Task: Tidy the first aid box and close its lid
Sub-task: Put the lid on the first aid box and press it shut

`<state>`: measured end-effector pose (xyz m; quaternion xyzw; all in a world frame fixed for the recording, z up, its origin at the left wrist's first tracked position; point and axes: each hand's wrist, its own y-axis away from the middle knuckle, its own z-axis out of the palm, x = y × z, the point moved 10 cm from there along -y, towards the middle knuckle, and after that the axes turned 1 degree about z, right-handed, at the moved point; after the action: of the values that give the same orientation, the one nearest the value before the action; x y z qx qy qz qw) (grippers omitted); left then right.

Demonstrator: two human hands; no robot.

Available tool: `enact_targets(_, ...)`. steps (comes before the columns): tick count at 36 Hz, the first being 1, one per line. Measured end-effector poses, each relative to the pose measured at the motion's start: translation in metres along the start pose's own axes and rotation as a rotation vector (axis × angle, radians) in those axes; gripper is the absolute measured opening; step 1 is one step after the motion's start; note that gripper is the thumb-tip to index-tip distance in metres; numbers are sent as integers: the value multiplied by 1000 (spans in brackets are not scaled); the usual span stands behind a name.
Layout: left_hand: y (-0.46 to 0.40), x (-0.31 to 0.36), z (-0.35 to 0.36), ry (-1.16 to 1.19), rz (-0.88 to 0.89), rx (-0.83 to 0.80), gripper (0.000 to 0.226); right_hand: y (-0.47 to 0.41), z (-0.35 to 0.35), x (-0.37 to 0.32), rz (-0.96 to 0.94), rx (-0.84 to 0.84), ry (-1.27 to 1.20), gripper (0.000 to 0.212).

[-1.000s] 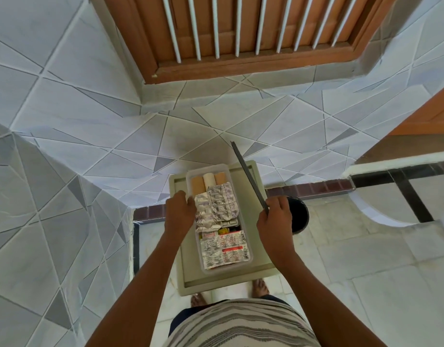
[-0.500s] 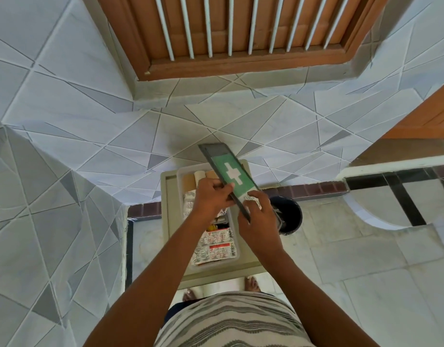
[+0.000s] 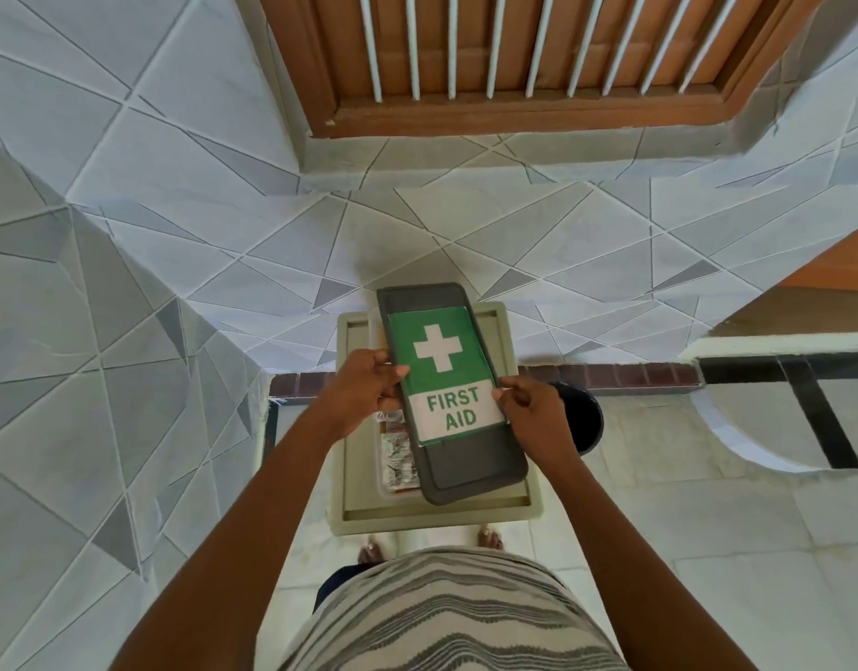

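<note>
A dark grey lid (image 3: 470, 469) bearing a green and white FIRST AID label faces up, slightly skewed, above the clear first aid box (image 3: 393, 457). My left hand (image 3: 364, 387) pinches the lid's left edge. My right hand (image 3: 528, 409) grips its right edge. The lid hides most of the box. Foil pill strips show at the box's near left part. The box sits on a beige stool top (image 3: 359, 496).
A black bucket (image 3: 582, 418) stands on the floor right of the stool. A tiled wall rises behind and to the left, with a barred wooden window above. My feet show under the stool's near edge.
The lid went from edge-on in my right hand to flat, label up, over the box. My left hand left the box's side and took the lid's left edge.
</note>
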<state>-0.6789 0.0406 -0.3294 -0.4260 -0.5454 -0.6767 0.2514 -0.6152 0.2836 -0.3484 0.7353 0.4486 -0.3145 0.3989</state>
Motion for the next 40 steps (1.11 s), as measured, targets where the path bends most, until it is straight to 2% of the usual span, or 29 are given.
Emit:
enact_targets(4, 3, -3, -20, -200, 117, 218, 16, 10, 15, -7, -57, 13, 108, 14)
enact_targets(8, 7, -2, -30, -484, 195, 353, 17, 15, 32, -14, -114, 6, 237, 17)
enact_targets(12, -7, -21, -41, -589, 185, 402, 24, 17, 45, -25, -179, 15, 321, 17)
enact_targets(18, -19, -39, -50, -732, 162, 496, 18, 24, 60, -33, -168, 50, 494, 16)
enact_targets(25, -14, -38, -41, -735, 165, 486, 11, 27, 77, -40, -202, -13, 708, 15)
enact_targets(31, -18, -36, -40, -729, 199, 486, 5, 20, 79, -34, -214, 17, 737, 16)
enact_targets(40, -20, -35, -41, -679, 216, 471, 8, 8, 80, -31, -223, 41, 733, 14)
